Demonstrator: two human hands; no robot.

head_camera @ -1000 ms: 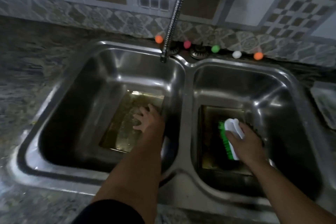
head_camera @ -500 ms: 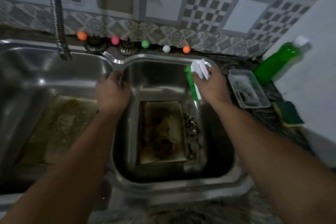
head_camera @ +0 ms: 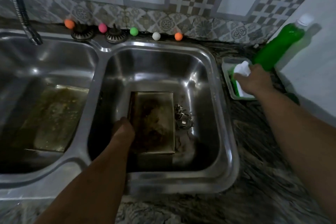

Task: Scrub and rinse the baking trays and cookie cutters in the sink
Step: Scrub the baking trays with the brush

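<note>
Both baking trays remain crusted: one tray (head_camera: 152, 122) in the right basin (head_camera: 209, 71), cookie cutters (head_camera: 182, 118) beside it, another tray (head_camera: 51, 114) left of that basin. Left hand (head_camera: 123, 131) grips the first tray's edge; right hand (head_camera: 254, 80) holds the brush (head_camera: 241, 71) over a dish (head_camera: 227, 71) on the table. Scrubbing and rinsing are undone.

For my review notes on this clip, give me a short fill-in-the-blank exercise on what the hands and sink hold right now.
1. The right hand holds the scrub brush over the small ____ tray on the counter.
2. The left hand is at the dirty baking tray in the ____ basin.
3. The cookie cutters lie to the ____ of that tray.

Missing words: plastic; right; right
</note>
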